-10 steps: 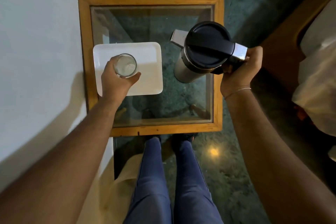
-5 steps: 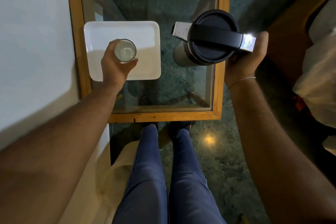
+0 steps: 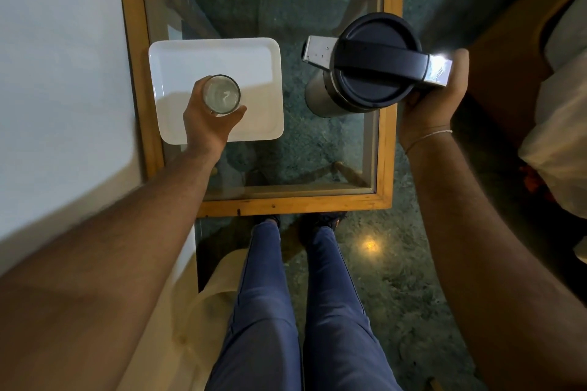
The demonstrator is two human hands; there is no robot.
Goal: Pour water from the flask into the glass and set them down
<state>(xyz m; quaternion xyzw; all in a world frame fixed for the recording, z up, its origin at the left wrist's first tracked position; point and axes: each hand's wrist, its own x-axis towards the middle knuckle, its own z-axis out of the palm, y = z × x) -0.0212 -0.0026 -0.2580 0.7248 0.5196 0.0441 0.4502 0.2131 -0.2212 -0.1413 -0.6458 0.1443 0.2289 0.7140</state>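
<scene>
A clear glass (image 3: 221, 94) holding water is gripped from the side by my left hand (image 3: 208, 124), over the near part of a white square tray (image 3: 254, 60). Whether its base touches the tray is hidden. The steel flask (image 3: 365, 63) with a black lid and handle stands roughly upright over the right side of the glass tabletop. My right hand (image 3: 435, 105) is wrapped around its handle at the table's right edge. The flask's spout points left toward the tray.
The small table has a wooden frame (image 3: 386, 136) around a glass top. A pale wall (image 3: 57, 57) runs along the left. Wooden furniture with white cloth (image 3: 559, 124) stands at the right. My legs in blue trousers (image 3: 286, 311) are below the table's near edge.
The flask has gone from tilted toward the glass to nearly upright. The glass has stayed over the tray in my left hand. The view has shifted slightly.
</scene>
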